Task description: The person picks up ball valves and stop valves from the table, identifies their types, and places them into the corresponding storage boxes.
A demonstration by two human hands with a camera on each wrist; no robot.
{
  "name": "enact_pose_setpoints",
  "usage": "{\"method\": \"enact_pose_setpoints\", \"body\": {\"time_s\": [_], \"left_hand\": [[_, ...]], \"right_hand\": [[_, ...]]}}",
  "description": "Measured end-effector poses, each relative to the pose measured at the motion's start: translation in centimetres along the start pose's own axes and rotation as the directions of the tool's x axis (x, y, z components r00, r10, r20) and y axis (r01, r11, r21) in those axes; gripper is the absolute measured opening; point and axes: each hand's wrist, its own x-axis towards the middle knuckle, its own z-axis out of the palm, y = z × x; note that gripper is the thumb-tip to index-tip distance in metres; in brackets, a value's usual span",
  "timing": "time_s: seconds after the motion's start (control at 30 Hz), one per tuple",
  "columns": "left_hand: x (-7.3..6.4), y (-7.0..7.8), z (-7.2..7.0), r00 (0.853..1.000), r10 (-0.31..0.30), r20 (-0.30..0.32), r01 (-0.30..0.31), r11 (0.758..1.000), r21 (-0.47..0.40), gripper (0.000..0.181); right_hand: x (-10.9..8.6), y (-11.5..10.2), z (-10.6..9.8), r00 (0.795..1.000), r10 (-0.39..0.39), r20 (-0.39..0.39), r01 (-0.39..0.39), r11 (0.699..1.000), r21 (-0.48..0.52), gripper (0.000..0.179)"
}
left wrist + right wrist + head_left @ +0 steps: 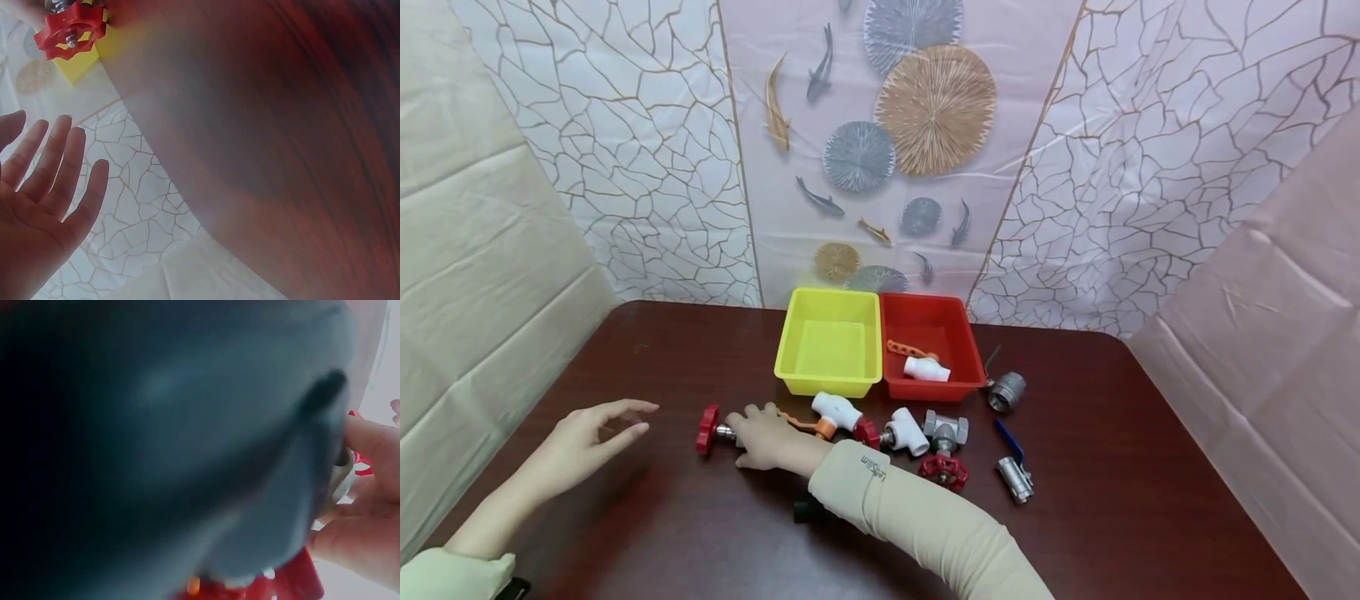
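Observation:
My right hand [767,437] grips the metal body of a gate valve [707,430], whose red handwheel points left. In the right wrist view the valve's metal end [340,478] shows between the thumb and fingers, while a blurred dark shape hides most of that picture. To the left, my left hand [583,437] is held over the table with its fingers extended, apart from the handwheel. The left wrist view shows that palm bare. Just beyond my right hand lies a white plastic valve [837,411] with an orange handle, partly covered by the hand.
A yellow bin [828,388] and a red bin [934,392] stand side by side; a white valve [927,369] lies in the red one. Rightward are another white valve [907,432], a red-wheeled metal valve [945,471], a blue-levered valve [1015,479] and a metal valve [1006,392].

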Motion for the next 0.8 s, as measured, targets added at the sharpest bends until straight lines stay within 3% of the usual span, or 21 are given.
{"method": "enact_pose_setpoints", "body": {"time_s": [0.33,0.53,0.8], "left_hand": [[-0.3,0.3,0.0,1.0,0.022,-0.007,-0.022,1.0,-0.002,0.021],[-0.6,0.4,-0.1,1.0,0.008,-0.006,-0.008,1.0,-0.008,0.021],[-0.4,0.5,0.2,1.0,0.004,0.0,-0.004,1.0,-0.026,0.022]], "right_hand": [[0.2,-0.5,0.1,0.996,0.012,-0.085,-0.01,1.0,0.02,0.037],[-0.1,0.0,0.0,0.991,-0.042,-0.125,0.046,0.999,0.025,0.028],[-0.5,1.6,-1.0,0.976,-0.062,-0.207,0.101,0.978,0.18,0.034]]}}
